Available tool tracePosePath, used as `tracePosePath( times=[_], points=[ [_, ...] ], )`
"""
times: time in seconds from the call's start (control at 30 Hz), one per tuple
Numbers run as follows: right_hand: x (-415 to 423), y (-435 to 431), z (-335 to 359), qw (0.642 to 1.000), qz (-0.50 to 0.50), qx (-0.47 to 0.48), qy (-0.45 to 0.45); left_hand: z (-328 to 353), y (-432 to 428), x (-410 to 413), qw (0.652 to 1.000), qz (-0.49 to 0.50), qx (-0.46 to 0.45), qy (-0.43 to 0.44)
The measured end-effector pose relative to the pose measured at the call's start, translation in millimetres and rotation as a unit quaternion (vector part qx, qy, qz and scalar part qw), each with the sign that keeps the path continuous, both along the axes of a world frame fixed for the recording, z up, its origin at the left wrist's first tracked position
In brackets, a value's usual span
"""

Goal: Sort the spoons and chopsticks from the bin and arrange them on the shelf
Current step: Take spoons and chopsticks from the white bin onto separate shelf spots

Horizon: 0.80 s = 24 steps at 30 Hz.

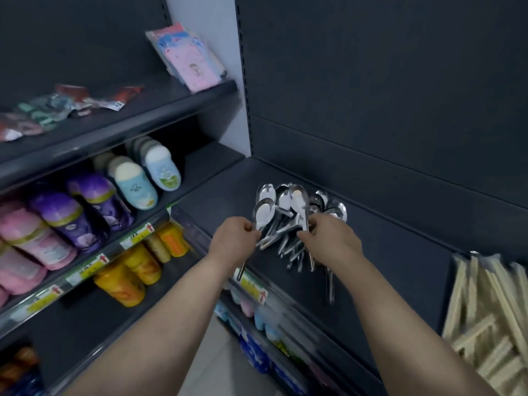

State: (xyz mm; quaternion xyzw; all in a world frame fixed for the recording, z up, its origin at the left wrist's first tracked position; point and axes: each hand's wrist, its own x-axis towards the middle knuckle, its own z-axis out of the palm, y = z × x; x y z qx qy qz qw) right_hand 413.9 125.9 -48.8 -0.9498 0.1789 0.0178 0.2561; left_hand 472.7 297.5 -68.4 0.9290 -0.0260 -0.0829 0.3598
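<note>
Hands (233,231) (328,238) gripping glossy oval steel spoons (297,201), pale slender chopsticks (485,324) nearby

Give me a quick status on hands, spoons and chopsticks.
Left hand grips a spoon; right hand grips a second spoon. Spoon pile heaped on the shelf, chopsticks apart at far right. Nothing blocking.

free: shelf (385,238) between spoons (288,207) and chopsticks (485,310) | rear: back panel (400,110) blocks

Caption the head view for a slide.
Left hand and right hand grip spoons on the dark shelf; chopsticks lie at right.
</note>
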Motion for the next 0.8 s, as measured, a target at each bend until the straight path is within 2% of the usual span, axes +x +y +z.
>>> tracePosePath(
  times=[0.33, 0.53, 0.67, 0.8],
  points=[
    [85.5, 2.1, -21.7, 1.000, 0.005, 0.003, -0.012, -12.9, -6.4, 83.3, 0.995, 0.020, 0.091, 0.031],
    [97.5, 25.0, -29.5, 0.991, 0.065, -0.114, -0.002, -19.9, -6.4, 116.3, 0.989, -0.049, 0.137, 0.026],
    [101.7, 40.7, -33.7, 0.991, 0.066, -0.108, 0.041, -29.7, -2.7, 126.8, 0.982, -0.107, 0.153, -0.001],
    [99.4, 50.0, -33.5, 0.993, 0.014, -0.115, 0.002, -28.3, 5.5, 136.6, 0.976, -0.156, 0.149, -0.025]
  ],
)
